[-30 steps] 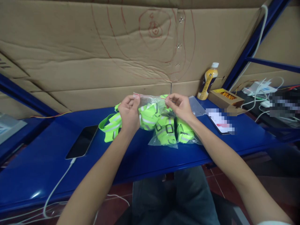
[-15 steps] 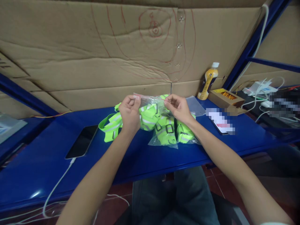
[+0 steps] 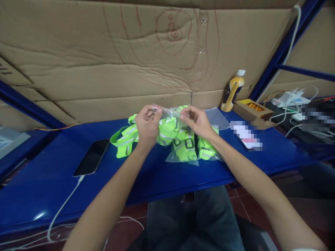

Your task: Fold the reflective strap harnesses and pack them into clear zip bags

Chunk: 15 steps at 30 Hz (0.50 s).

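My left hand (image 3: 148, 125) pinches the left end of the red-lined top edge of a clear zip bag (image 3: 169, 112). At the other end of that edge, my right hand (image 3: 198, 121) closes its thumb and fingers on the plastic. Behind and below the bag lie neon-yellow reflective straps (image 3: 167, 128); whether these are inside it I cannot tell. A bagged bundle with black buckles (image 3: 184, 148) lies below my hands, and another bagged bundle (image 3: 208, 150) is under my right wrist. Loose reflective straps (image 3: 124, 141) spread out left of my left hand.
A phone (image 3: 91, 157) with a white cable lies on the blue table (image 3: 52, 181). At the right are a flat clear bag (image 3: 216, 118), a drink bottle (image 3: 232, 91), an open cardboard box (image 3: 252, 109) and a blurred phone-like item (image 3: 246, 136). Cardboard (image 3: 78, 52) lines the back.
My hands have drawn slightly closer together along the bag's top edge, which now hangs slacker. The bundles and straps on the table stay where they were.
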Each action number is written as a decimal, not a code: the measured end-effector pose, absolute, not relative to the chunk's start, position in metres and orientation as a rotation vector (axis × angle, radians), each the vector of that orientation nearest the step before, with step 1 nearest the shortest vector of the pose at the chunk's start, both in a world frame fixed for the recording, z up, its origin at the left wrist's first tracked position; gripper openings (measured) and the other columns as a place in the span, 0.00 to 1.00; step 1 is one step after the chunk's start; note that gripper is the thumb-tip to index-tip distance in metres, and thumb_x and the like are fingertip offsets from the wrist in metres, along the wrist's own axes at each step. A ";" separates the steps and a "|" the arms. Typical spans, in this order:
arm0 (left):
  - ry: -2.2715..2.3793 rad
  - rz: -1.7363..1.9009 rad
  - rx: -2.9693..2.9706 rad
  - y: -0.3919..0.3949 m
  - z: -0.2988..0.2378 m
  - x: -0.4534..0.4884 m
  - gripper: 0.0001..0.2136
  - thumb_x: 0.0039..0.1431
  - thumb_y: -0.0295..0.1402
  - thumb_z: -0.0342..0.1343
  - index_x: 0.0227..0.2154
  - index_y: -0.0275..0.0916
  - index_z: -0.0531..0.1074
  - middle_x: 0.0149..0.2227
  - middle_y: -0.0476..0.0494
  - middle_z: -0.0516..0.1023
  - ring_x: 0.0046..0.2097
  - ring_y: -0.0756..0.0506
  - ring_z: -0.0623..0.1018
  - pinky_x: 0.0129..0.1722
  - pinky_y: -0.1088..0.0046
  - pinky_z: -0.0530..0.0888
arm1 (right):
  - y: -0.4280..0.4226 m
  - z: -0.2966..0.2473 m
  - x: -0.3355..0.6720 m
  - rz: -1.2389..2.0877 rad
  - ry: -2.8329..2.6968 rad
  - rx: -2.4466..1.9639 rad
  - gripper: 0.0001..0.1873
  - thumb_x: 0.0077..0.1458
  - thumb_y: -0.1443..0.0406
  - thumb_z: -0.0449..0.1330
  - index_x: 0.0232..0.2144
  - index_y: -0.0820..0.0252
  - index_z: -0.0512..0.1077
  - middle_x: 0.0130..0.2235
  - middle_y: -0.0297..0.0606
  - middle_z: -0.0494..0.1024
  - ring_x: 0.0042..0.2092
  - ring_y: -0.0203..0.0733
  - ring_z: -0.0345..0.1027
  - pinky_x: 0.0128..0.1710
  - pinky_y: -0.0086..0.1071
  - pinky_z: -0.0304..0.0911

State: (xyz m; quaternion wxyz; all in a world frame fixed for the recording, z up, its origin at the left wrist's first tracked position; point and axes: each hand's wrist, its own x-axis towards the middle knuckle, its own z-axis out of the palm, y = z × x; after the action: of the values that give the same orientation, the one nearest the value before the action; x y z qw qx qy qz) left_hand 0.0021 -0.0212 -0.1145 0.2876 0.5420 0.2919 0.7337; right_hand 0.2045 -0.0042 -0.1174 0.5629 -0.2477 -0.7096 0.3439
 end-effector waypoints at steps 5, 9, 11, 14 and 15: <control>0.777 1.912 1.462 -0.022 -0.116 0.003 0.19 0.56 0.50 0.76 0.36 0.41 0.79 0.36 0.45 0.84 0.35 0.48 0.81 0.40 0.72 0.79 | -0.003 -0.118 0.204 0.811 -1.713 -0.566 0.22 0.61 0.46 0.69 0.34 0.58 0.74 0.33 0.35 0.77 0.35 0.40 0.68 0.40 0.36 0.63; 0.805 1.846 1.488 -0.022 -0.117 0.002 0.19 0.56 0.50 0.76 0.38 0.40 0.80 0.37 0.44 0.85 0.37 0.47 0.82 0.41 0.71 0.79 | -0.005 -0.118 0.203 0.750 -1.701 -0.599 0.18 0.62 0.50 0.68 0.33 0.58 0.74 0.32 0.35 0.77 0.34 0.39 0.67 0.38 0.35 0.61; 0.815 1.825 1.522 -0.022 -0.117 0.001 0.19 0.57 0.50 0.75 0.37 0.40 0.81 0.36 0.45 0.84 0.37 0.47 0.81 0.41 0.71 0.79 | -0.006 -0.117 0.202 0.740 -1.699 -0.608 0.19 0.61 0.49 0.69 0.34 0.58 0.76 0.33 0.36 0.78 0.35 0.40 0.69 0.39 0.36 0.63; 0.822 1.807 1.578 -0.025 -0.116 0.002 0.17 0.59 0.49 0.74 0.37 0.41 0.81 0.36 0.46 0.83 0.37 0.47 0.81 0.41 0.71 0.78 | -0.008 -0.115 0.202 0.755 -1.705 -0.600 0.22 0.60 0.45 0.69 0.34 0.57 0.76 0.34 0.36 0.79 0.37 0.41 0.71 0.41 0.37 0.66; 0.824 1.801 1.590 -0.026 -0.116 0.003 0.16 0.60 0.48 0.74 0.37 0.41 0.81 0.36 0.46 0.83 0.37 0.47 0.81 0.41 0.71 0.78 | -0.009 -0.114 0.201 0.758 -1.710 -0.591 0.22 0.61 0.45 0.68 0.34 0.57 0.75 0.34 0.36 0.79 0.36 0.41 0.70 0.41 0.37 0.66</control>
State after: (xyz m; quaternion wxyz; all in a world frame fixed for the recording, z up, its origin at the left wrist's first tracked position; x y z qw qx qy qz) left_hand 0.0029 -0.0257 -0.1158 0.2964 0.5978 0.3098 0.6774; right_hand 0.2015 -0.0089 -0.1141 0.5563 -0.2505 -0.7244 0.3210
